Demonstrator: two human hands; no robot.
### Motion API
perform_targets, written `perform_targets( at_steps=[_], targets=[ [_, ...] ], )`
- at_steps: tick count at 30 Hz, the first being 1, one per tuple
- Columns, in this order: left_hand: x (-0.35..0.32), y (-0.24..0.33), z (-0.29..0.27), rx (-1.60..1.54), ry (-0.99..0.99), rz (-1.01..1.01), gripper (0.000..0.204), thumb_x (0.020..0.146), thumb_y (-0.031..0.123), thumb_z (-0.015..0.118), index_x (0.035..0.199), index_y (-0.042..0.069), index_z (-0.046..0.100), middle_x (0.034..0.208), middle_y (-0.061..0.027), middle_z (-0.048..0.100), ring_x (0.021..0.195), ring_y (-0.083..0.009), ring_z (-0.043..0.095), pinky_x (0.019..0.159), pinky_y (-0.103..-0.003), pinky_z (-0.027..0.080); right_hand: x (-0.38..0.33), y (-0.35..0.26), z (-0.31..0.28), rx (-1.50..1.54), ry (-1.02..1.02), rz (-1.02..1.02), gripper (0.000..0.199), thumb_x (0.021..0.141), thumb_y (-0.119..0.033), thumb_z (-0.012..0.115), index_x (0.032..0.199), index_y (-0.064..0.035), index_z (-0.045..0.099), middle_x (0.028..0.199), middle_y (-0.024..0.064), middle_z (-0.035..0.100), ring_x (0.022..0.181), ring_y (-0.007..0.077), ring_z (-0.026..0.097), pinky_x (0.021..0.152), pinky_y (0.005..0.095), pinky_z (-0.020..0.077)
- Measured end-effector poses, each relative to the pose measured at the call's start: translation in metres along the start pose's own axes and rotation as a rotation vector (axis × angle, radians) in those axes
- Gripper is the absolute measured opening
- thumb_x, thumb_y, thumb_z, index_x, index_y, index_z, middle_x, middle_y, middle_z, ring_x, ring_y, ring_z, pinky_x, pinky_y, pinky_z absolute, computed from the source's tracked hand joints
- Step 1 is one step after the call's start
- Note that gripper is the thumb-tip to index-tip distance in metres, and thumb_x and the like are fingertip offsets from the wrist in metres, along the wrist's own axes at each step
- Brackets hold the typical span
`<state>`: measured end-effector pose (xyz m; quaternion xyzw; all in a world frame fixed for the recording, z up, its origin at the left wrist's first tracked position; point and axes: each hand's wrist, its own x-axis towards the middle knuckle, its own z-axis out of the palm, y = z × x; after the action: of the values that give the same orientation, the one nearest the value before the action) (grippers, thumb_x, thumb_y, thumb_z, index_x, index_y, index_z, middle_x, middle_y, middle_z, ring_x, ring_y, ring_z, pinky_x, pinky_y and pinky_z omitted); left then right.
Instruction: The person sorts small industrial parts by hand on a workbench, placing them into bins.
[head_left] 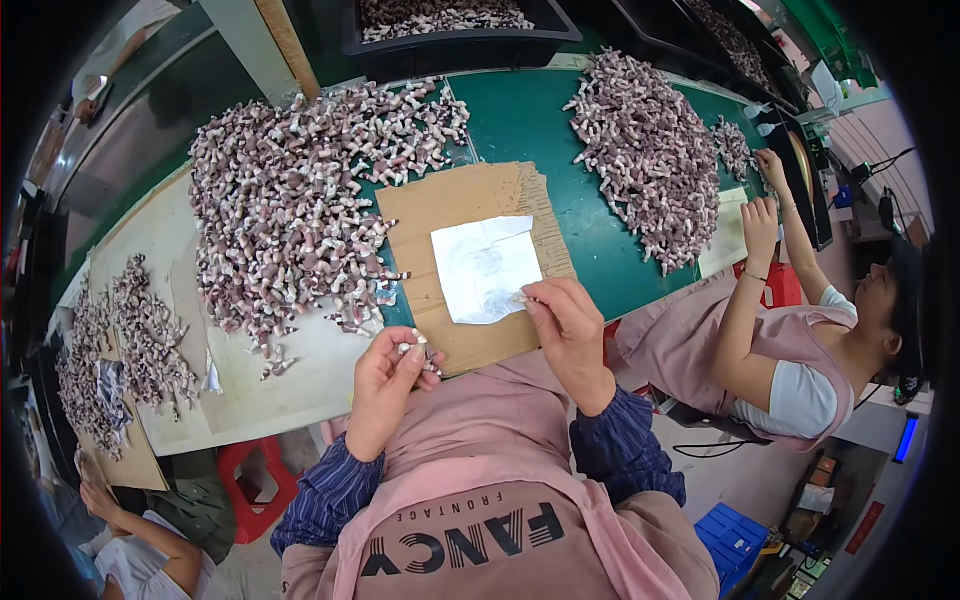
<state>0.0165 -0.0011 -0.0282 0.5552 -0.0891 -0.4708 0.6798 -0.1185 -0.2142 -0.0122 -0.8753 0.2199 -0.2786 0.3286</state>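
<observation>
Near the table's front edge, my left hand (383,385) is closed on a few small purple-and-white figures (421,352), held between thumb and fingers. My right hand (572,328) pinches with thumb and forefinger at the lower right corner of a white paper sheet (478,262). A tiny pale thing shows at those fingertips, too small to name. Under the sheet is a brown cardboard piece (418,225) with a torn right edge. Left of the cardboard spreads a large heap of the same small figures (285,205), some lying up against its edge.
A second heap (645,150) lies on the green tabletop (535,130) to the right, where a co-worker (770,330) reaches over it. Smaller heaps (150,340) and another person's arm (140,525) are at far left. A black bin (465,45) of pieces stands behind.
</observation>
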Motion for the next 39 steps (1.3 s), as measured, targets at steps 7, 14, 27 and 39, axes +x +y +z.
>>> perform_targets(
  at_steps=[7,14,27,39],
  targets=[
    [-0.008,0.005,0.001,-0.055,0.022,0.014,0.017,0.103,0.015,0.056,0.115,0.003,0.056,0.098,-0.0106,0.071,0.071,-0.0079,0.062,0.066,-0.022,0.052,0.005,0.002,0.008,-0.177,0.002,-0.178,0.02,0.078,0.001,0.073,0.097,-0.0059,0.069,0.095,0.0084,0.065,0.088,0.0282,0.06,0.076,0.0385,0.0455],
    [-0.01,0.01,0.001,-0.193,0.035,-0.005,0.016,0.1,0.011,0.061,0.111,0.001,0.063,0.091,-0.0067,0.071,0.07,-0.0077,0.062,0.063,-0.021,0.051,0.006,0.003,0.013,-0.238,-0.066,-0.214,0.023,0.076,-0.001,0.074,0.096,-0.0092,0.069,0.095,0.0048,0.065,0.09,0.0255,0.059,0.08,0.0382,0.0411],
    [-0.004,0.008,0.022,-0.189,0.083,0.059,0.013,0.099,0.008,0.061,0.108,0.0,0.065,0.091,-0.0084,0.071,0.076,-0.0132,0.069,0.066,-0.024,0.057,-0.008,-0.047,0.012,0.226,0.059,0.029,0.019,0.076,0.007,0.074,0.093,-0.0023,0.07,0.089,0.0108,0.067,0.083,0.0269,0.063,0.073,0.035,0.0483],
    [-0.005,0.01,0.029,-0.195,0.104,0.091,0.011,0.099,0.007,0.06,0.107,0.0,0.063,0.093,-0.0101,0.071,0.078,-0.0139,0.07,0.069,-0.025,0.058,-0.017,-0.057,0.029,0.298,0.044,-0.059,0.025,0.073,0.009,0.076,0.095,-0.0012,0.069,0.091,0.0106,0.066,0.082,0.0264,0.062,0.072,0.0341,0.0468]
  ],
)
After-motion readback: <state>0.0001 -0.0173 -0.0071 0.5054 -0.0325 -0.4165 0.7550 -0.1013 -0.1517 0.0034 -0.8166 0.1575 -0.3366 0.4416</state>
